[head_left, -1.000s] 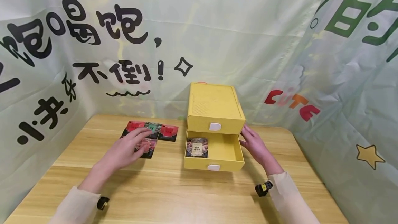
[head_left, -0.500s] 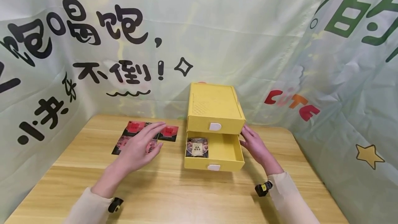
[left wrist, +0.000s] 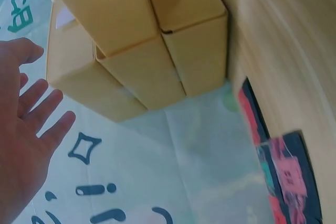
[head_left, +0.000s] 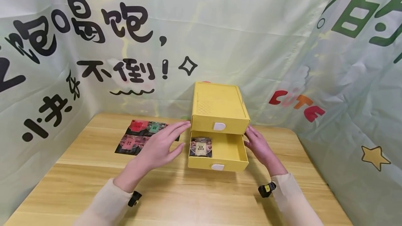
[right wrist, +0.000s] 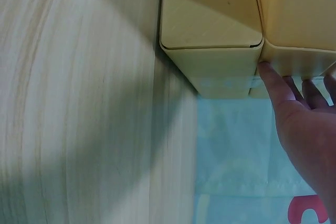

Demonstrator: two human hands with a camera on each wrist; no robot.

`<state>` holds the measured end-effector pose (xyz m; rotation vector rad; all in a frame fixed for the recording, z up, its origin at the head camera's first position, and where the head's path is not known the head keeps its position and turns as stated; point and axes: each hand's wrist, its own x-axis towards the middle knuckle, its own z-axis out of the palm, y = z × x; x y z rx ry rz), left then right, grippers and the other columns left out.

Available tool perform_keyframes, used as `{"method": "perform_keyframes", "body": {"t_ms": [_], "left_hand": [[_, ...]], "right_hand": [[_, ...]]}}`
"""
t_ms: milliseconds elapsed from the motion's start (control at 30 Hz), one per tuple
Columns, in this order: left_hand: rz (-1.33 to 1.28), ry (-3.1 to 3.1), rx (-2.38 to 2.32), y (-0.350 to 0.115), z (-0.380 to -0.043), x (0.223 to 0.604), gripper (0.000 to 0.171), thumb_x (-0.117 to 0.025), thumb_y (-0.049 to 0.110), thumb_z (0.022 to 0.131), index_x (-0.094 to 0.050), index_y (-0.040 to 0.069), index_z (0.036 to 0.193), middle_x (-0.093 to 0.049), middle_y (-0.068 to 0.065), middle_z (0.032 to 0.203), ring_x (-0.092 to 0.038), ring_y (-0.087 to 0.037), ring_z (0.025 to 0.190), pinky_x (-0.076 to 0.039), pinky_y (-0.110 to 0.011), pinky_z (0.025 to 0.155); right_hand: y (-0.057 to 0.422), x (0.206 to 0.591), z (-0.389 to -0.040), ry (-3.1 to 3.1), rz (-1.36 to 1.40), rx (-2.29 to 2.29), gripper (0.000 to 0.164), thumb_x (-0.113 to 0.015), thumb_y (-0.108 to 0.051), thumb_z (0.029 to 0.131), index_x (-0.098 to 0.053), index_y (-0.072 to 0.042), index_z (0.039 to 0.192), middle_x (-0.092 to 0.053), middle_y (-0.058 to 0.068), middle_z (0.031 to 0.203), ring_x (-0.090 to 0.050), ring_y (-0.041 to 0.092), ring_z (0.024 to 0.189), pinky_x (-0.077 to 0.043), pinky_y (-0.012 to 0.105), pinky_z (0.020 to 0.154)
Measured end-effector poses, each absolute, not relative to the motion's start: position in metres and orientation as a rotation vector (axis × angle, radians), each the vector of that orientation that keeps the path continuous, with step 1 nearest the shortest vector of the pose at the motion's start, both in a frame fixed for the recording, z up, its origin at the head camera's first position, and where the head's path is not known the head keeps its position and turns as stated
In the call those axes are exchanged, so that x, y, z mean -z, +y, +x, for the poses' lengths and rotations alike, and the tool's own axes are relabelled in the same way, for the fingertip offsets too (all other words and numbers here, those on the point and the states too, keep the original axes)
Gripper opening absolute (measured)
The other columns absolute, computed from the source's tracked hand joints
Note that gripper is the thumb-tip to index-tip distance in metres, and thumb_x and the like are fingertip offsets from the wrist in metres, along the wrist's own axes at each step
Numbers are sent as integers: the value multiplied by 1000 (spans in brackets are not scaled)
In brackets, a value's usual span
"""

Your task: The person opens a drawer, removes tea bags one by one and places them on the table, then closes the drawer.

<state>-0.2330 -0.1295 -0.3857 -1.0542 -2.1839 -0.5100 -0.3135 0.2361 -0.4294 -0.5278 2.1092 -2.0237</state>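
A yellow drawer unit (head_left: 220, 100) stands at the back of the table. Its middle drawer (head_left: 201, 163) is pulled out, and a dark printed sachet (head_left: 201, 148) lies in the drawer's left part. My left hand (head_left: 158, 145), with fingers extended and nothing visible in it, is just left of the unit at drawer height; the left wrist view shows the palm apart from the yellow walls. My right hand (head_left: 260, 148) rests its fingertips against the unit's right side. Left of the unit, several flat sachets (head_left: 128, 143) lie in rows, partly hidden behind my left hand.
The wooden table (head_left: 194, 198) reaches toward me in front of the unit. A printed fabric curtain (head_left: 176, 20) encloses the back and both sides. In the left wrist view, a lower closed drawer (left wrist: 184, 3) sits beneath the pulled-out one.
My left hand has moved right from over the sachets to the drawer unit's left edge, uncovering more sachets. My right hand stays at the unit's side. The head view has shifted slightly.
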Motion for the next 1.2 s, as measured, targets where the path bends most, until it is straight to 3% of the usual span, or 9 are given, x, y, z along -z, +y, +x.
{"method": "perform_keyframes", "body": {"t_ms": [633, 1000, 1200], "left_hand": [[-1211, -2242, 344, -84, -244, 369, 50, -58, 17, 82, -47, 14, 131, -48, 0, 131, -36, -9, 120, -42, -33, 95], [-1243, -2482, 202, -67, -248, 361, 34, -58, 19, 84, -58, 20, 118, -58, 6, 114, -51, -8, 98, -52, -28, 67], [-1270, -2640, 191, -58, -255, 361, 27, -62, 20, 83, -63, 19, 110, -62, 4, 105, -54, -7, 90, -52, -29, 72]], "right_hand": [[236, 428, -312, 2103, -484, 2036, 54, -34, -39, 97, -22, -16, 144, -15, 5, 151, -20, 16, 130, -25, 53, 104], [237, 429, -311, 2096, -465, 2045, 57, -34, -38, 97, -18, -12, 145, -14, 6, 151, -20, 16, 130, -26, 52, 104], [236, 429, -312, 2093, -484, 2048, 56, -34, -38, 97, -19, -13, 145, -15, 6, 151, -20, 16, 130, -26, 53, 104]]}}
